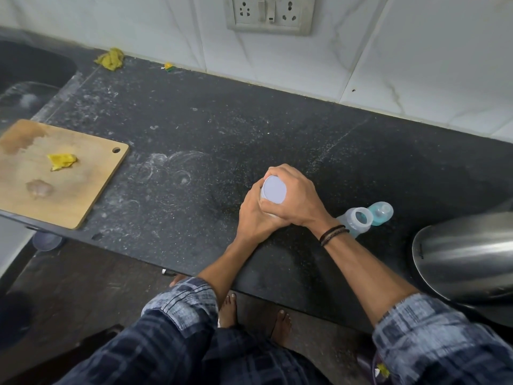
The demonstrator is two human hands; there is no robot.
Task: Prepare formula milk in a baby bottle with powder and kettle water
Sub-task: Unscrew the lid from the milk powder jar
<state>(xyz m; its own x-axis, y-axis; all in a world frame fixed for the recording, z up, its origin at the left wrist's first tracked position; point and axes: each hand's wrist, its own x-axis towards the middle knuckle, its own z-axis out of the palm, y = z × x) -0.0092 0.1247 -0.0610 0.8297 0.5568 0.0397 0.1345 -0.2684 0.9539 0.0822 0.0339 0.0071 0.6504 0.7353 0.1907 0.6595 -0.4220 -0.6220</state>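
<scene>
A: Surface?
B: Black counter (pixel 208 129). Sink (pixel 27 73) far left, then a board (pixel 83 190) with a yellow scrap (pixel 61 161).
A: Hands?
B: Mid-counter. Left hand (pixel 254 218) curls round the tin (pixel 274 189) from the side. Right hand (pixel 298 195) curls round its white-lidded top. Both grip.
A: Further right?
B: Open bottle (pixel 358 220) just beside the right wrist, teal cap (pixel 381 213) behind it, kettle (pixel 466 259) at the edge.

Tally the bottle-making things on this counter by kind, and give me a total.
White-lidded container: 1
Baby bottle: 1
Blue bottle top: 1
Steel kettle: 1
Total: 4
</scene>
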